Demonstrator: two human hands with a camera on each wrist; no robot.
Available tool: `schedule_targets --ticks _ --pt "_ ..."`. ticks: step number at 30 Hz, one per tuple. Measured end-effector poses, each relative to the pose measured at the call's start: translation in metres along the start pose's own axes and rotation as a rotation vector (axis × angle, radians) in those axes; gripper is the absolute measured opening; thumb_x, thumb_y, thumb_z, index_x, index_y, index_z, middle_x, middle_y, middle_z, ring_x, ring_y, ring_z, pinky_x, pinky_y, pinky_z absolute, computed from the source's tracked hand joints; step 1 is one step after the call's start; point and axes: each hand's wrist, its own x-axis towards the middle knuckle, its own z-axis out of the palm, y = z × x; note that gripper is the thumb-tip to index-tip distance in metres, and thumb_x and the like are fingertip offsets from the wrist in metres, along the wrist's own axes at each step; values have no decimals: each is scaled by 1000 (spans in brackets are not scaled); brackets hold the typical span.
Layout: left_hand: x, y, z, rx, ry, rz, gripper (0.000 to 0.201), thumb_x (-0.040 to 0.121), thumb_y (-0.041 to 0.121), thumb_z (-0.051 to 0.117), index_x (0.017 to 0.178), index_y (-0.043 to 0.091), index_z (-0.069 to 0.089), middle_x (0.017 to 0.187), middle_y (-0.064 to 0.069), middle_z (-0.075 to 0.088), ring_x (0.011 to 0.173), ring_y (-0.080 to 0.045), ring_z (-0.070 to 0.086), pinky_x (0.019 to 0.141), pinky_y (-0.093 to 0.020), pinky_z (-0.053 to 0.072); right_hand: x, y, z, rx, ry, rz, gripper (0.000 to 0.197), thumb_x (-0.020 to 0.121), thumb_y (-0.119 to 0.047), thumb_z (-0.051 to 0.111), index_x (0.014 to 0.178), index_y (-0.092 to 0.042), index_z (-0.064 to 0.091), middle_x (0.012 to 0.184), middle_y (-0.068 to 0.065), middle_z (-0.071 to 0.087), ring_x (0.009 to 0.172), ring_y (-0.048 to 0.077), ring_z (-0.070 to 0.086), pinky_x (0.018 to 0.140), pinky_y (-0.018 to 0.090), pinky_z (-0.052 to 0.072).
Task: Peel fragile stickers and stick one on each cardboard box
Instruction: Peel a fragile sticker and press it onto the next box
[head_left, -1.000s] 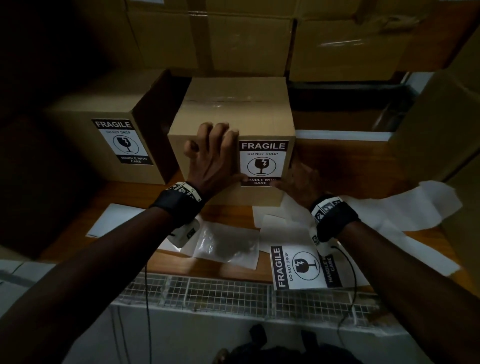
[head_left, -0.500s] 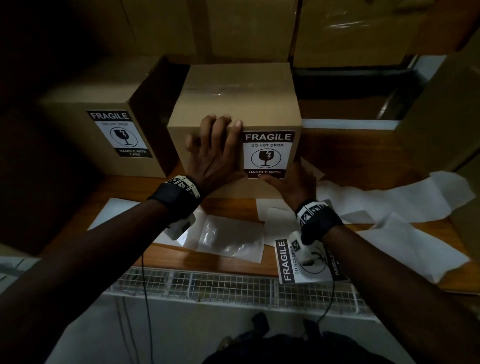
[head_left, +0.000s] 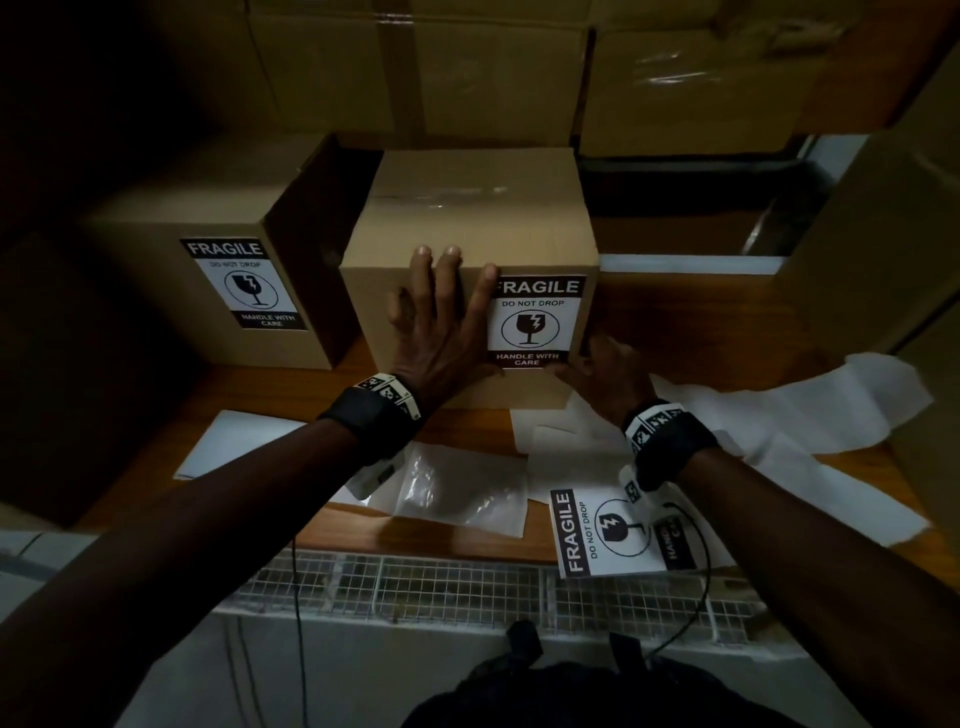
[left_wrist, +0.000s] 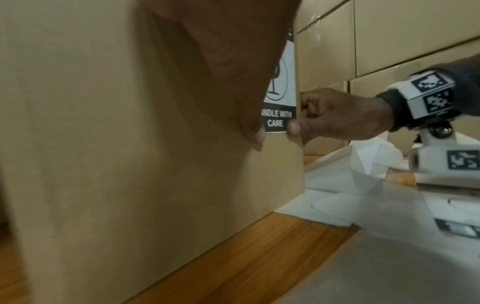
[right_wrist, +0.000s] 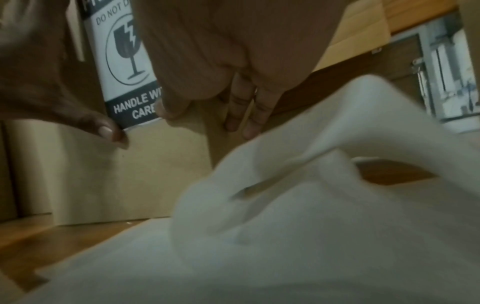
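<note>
The middle cardboard box stands on the wooden table with a black-and-white fragile sticker on the right half of its front face. My left hand lies flat on that face, fingers straight and reaching the top edge, thumb at the sticker's lower left corner. My right hand is at the box's lower right corner. Its thumb presses the sticker's lower right corner and its fingers lie against the side face. A second box at left carries its own fragile sticker.
A loose fragile sticker sheet lies at the table's front edge under my right wrist. White backing papers spread to the right, a clear plastic sleeve in the middle. More cardboard boxes are stacked behind and at right.
My right hand has risen from below the sticker to its lower right corner at the box's edge. My left hand has stayed flat on the box's front.
</note>
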Motion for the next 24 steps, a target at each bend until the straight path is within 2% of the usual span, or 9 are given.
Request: schedule_targets --ticks 5,8,11,14,16,17,19,21,24 --pt "0 -10 -4 -13 -24 37 126 66 93 53 155 13 13 152 -24 21 142 -45 22 101 -54 26 0 3 -9 -5 -31 -62 62 85 -35 79 138 -18 52 131 9 65 113 27 66 89 40 56" --pt "1 -8 -14 -42 -36 -14 129 65 96 50 153 7 22 152 -19 25 144 -38 24 102 -55 27 -1 -3 -19 146 -52 -75 68 84 -41 79 141 -24 48 134 5 64 116 21 64 92 45 57" --pt "4 -1 -24 -100 -44 -89 119 68 90 57 152 9 32 152 -16 32 143 -34 26 104 -63 30 3 -17 -25 308 105 -141 88 83 -49 77 154 -29 29 137 4 63 116 13 63 92 44 59" --pt "13 5 -37 -157 -58 -232 103 69 86 60 147 22 42 156 -14 34 147 -32 22 105 -70 24 12 -35 -31 366 248 -251 100 83 -49 78 157 -39 12 151 11 48 131 23 54 99 41 51" --pt "17 10 -41 -218 -58 -374 95 69 89 54 143 30 46 161 -10 28 151 -32 15 106 -74 17 17 -43 -33 363 296 -268 93 81 -56 76 155 -37 23 156 9 41 139 22 44 107 37 45" --pt "17 14 -41 -256 -43 -439 92 69 90 54 140 33 47 163 -9 26 153 -33 12 106 -76 15 18 -48 -33 375 328 -270 87 81 -55 76 152 -32 31 155 5 42 138 15 42 107 29 42" --pt "20 21 -39 -342 11 -539 84 69 89 58 133 35 49 163 -7 27 154 -32 12 107 -78 11 20 -51 -30 403 421 -276 76 82 -52 77 144 -20 45 141 -8 50 125 -6 44 98 10 37" --pt "25 28 -35 -415 69 -625 78 71 86 60 126 31 55 161 -6 32 154 -31 13 106 -79 10 23 -54 -25 445 489 -273 70 83 -53 73 136 -13 51 125 -21 52 109 -22 47 88 0 37" --pt "32 31 -31 -460 151 -690 63 78 78 59 114 27 62 151 -2 44 152 -29 19 106 -80 13 26 -56 -24 485 498 -254 63 86 -53 68 133 -13 53 107 -29 54 95 -24 55 74 2 46"
